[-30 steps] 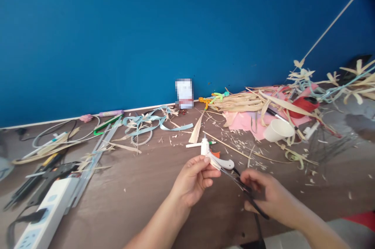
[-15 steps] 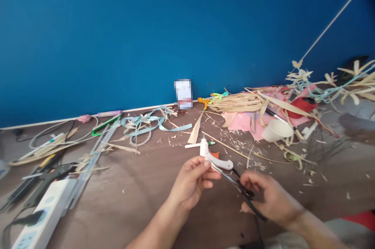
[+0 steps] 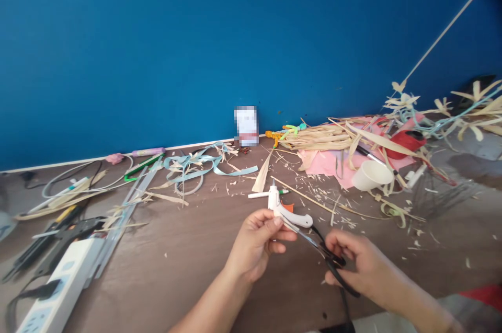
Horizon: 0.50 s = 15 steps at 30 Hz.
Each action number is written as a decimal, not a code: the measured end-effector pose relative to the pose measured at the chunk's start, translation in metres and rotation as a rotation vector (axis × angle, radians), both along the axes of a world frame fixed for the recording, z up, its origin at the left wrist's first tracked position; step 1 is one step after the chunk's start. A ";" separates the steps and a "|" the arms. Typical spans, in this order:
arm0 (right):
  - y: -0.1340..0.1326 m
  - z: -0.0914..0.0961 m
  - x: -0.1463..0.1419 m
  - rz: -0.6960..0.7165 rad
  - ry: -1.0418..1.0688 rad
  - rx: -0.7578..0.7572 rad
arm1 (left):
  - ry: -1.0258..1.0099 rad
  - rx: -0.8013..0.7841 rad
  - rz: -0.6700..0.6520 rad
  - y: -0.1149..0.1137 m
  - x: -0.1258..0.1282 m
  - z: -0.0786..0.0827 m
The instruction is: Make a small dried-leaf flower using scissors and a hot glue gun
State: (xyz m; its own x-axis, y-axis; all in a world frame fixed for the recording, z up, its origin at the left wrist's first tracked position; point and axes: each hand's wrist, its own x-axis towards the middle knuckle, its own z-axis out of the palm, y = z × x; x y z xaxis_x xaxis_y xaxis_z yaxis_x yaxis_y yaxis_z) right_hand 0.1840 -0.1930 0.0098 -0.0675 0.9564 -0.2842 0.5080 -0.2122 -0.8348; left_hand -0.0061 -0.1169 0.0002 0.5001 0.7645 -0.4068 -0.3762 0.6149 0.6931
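Far out past your left hand lies a white power strip (image 3: 58,291) beside dark tools, with blue ribbon strips (image 3: 204,163) further back toward the wall.

Your left hand (image 3: 257,244) is pinched shut, thumb and fingertips (image 3: 277,222) closed on something thin at the blade tips; what it is cannot be made out. Just beyond those fingertips, almost touching them, rests the white glue gun (image 3: 288,210), nozzle up, with a green-tipped marker (image 3: 266,194) just behind it.

The scissors (image 3: 321,252) run from that pinch across to your right hand (image 3: 353,262), whose fingers are closed through the black handles. How far apart the blades stand is too fine to tell.

The chief risk, as it looks from here, is your left fingertips: they sit right at the blades, and a hasty squeeze could nip them. A sweep of either wrist could also knock the glue gun over.

Beyond your right hand stand a white paper cup (image 3: 371,175) on its side, pink paper (image 3: 325,160) and a heap of dried straw strips (image 3: 325,137).
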 end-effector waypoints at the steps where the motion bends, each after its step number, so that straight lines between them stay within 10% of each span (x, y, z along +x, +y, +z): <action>1: 0.000 0.000 0.000 0.000 0.001 -0.002 | 0.001 0.005 0.002 0.000 0.000 0.000; 15: 0.001 0.002 -0.002 -0.037 -0.019 -0.037 | 0.017 0.031 0.023 0.000 0.000 0.002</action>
State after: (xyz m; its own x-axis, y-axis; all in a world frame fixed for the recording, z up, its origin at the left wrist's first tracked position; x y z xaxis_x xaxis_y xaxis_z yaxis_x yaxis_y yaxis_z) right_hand 0.1824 -0.1922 0.0116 -0.0261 0.9470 -0.3202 0.5146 -0.2619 -0.8164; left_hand -0.0062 -0.1173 0.0023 0.4759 0.7877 -0.3912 -0.3780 0.5848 0.7177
